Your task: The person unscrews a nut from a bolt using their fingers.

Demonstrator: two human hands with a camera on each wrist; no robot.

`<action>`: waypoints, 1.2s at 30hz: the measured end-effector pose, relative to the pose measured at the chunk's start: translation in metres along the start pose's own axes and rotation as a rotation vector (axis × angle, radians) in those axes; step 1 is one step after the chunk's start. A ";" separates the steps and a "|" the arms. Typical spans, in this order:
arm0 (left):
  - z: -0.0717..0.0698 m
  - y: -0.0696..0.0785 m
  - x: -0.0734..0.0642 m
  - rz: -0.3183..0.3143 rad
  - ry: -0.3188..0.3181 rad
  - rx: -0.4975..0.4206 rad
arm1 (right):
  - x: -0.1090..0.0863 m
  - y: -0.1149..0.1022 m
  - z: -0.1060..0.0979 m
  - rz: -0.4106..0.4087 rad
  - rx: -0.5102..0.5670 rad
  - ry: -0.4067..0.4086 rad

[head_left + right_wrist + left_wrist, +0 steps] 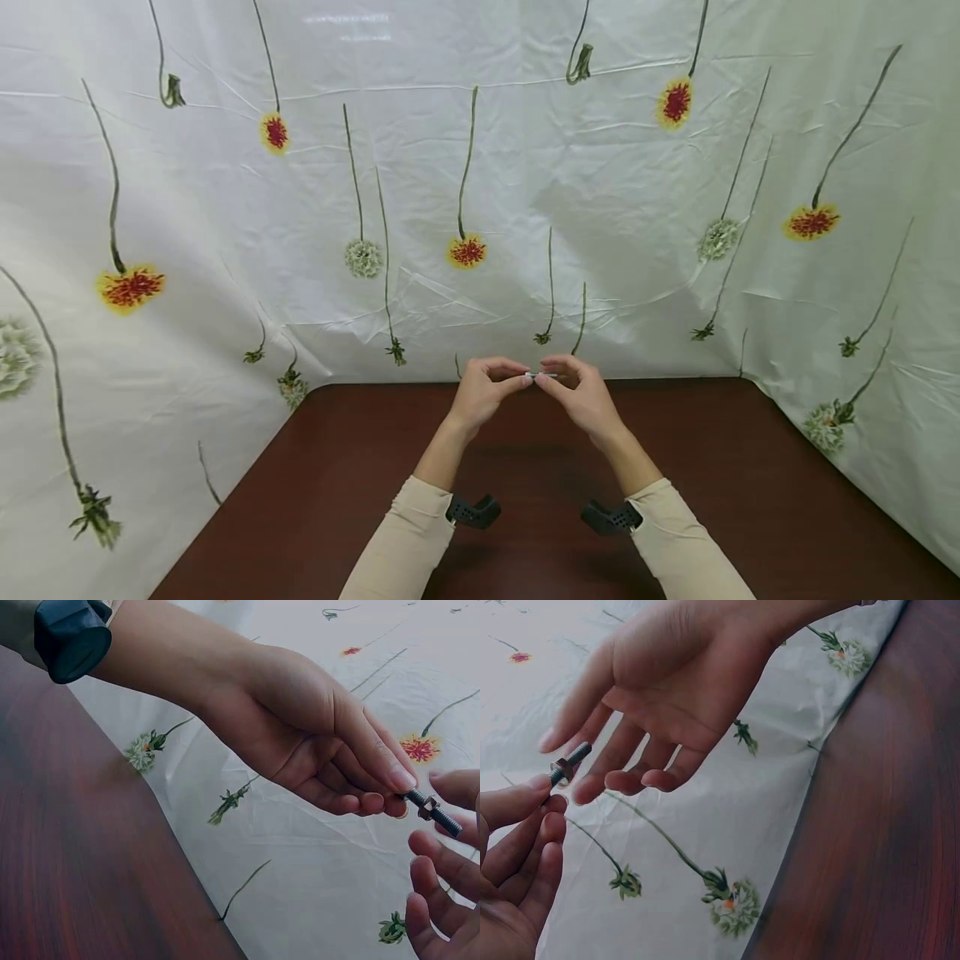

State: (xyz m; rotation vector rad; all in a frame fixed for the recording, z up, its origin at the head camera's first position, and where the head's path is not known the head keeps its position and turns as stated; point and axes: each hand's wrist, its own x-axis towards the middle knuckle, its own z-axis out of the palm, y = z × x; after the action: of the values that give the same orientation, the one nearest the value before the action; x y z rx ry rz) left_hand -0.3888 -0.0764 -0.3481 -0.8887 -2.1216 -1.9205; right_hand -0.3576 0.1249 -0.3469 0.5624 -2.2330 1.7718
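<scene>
My left hand (477, 393) pinches one end of a small threaded bolt (450, 823) between thumb and fingertips. Around the bolt's middle sits a metal nut (428, 808); the threaded shank sticks out beyond it toward the right hand. That right hand (587, 398) faces the left one, its thumb and fingers spread loosely about the free end. In the left wrist view the left hand (517, 862) is at the lower left, with the right hand (682, 690) reaching in from above. Both hands are raised over the far part of the table. The gripped end is hidden by the left fingers.
A dark reddish-brown table (360, 467) lies beneath the arms. White cloth (420, 183) printed with flowers hangs behind it and along both sides. Each wrist wears a black band device, the left one (474, 512) and the right one (611, 517), both on the inner side.
</scene>
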 end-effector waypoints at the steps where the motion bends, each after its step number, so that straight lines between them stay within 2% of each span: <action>1: 0.000 0.001 -0.001 0.000 0.002 0.006 | 0.000 0.001 0.000 0.000 0.000 0.006; 6: 0.003 0.002 -0.005 0.002 0.013 0.007 | -0.003 0.002 0.000 -0.016 -0.005 0.029; 11: 0.003 0.003 -0.006 0.001 0.012 0.002 | -0.005 0.001 -0.001 -0.039 0.013 0.000; 18: 0.003 0.004 -0.008 -0.010 0.014 0.019 | -0.005 0.000 0.002 -0.005 -0.037 -0.002; 26: 0.002 0.006 -0.008 -0.011 0.017 0.002 | -0.006 0.000 0.003 -0.061 0.014 0.019; 29: 0.001 0.006 -0.009 -0.006 0.012 0.002 | -0.008 -0.006 0.004 -0.035 0.009 0.012; 32: -0.001 0.007 -0.010 -0.005 0.007 0.005 | -0.014 -0.024 0.006 -0.005 -0.020 0.024; 36: -0.002 0.009 -0.011 -0.005 0.001 0.009 | -0.020 -0.039 0.008 -0.013 -0.036 0.027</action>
State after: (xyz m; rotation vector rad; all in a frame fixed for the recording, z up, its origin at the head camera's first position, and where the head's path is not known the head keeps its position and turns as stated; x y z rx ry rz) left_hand -0.3758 -0.0820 -0.3458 -0.8814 -2.1325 -1.9122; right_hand -0.3224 0.1124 -0.3228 0.5415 -2.2329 1.7195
